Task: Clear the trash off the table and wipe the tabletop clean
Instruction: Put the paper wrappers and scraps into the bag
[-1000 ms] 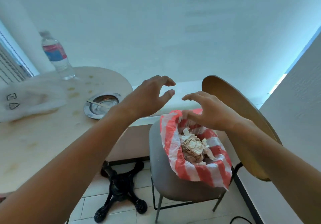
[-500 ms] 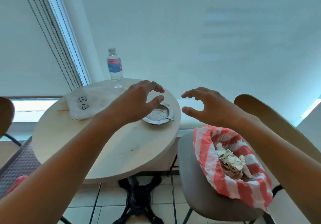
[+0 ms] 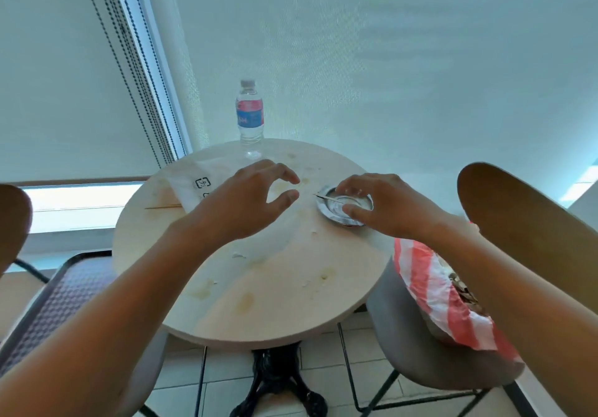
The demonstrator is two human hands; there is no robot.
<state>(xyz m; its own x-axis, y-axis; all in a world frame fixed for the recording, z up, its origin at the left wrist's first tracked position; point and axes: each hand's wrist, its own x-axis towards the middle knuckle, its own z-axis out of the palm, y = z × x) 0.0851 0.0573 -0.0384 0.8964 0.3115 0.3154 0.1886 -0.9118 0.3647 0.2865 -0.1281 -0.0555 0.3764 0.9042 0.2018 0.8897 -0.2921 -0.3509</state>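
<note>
1 worktop (image 3: 259, 303), 1 water bottle (image 3: 249, 115), 1 metal dish (image 3: 343, 214), 1 white cloth (image 3: 194, 183), 1 striped bag (image 3: 443, 306), 2 hands: left (image 3: 246, 199), right (image 3: 385, 206); 3 chairs.

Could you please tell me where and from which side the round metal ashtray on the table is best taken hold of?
Probably by its rim. The round silver metal ashtray lies flat and shallow on the round pale wooden table, so a grip from above, fingers and thumb on opposite edges, suits it. The right hand already hovers over it. A thin stick lies across the dish, so lift it level.

Bright backlit, soft blur, fisheye edges.
</note>
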